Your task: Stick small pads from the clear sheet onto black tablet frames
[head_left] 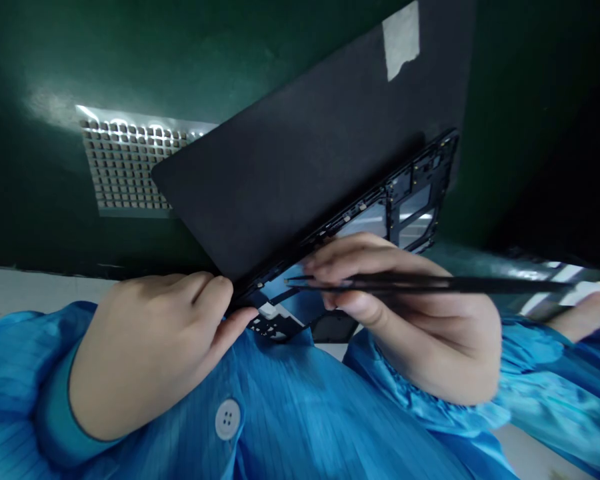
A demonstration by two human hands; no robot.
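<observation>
A black frame (409, 187) with cut-outs and small metal fittings, which looks like the inside of a laptop casing, is tilted close to my body. My left hand (160, 333) grips its lower left corner between thumb and curled fingers. In my right hand (405, 313) are black tweezers (430, 285), held sideways over the frame. Their tips point left, and a tiny pale piece (287, 281) shows at them; I cannot tell whether it is pinched. Behind the frame lies a large dark flat panel (300, 153) with a torn strip of whitish tape (401, 40).
On the green work surface (155, 47) lies a clear sheet of small grey-brown pads (127, 167), partly under the panel's left corner. At the right, another person's hand (585, 315) in a blue sleeve is near white items. A dark area fills the far right.
</observation>
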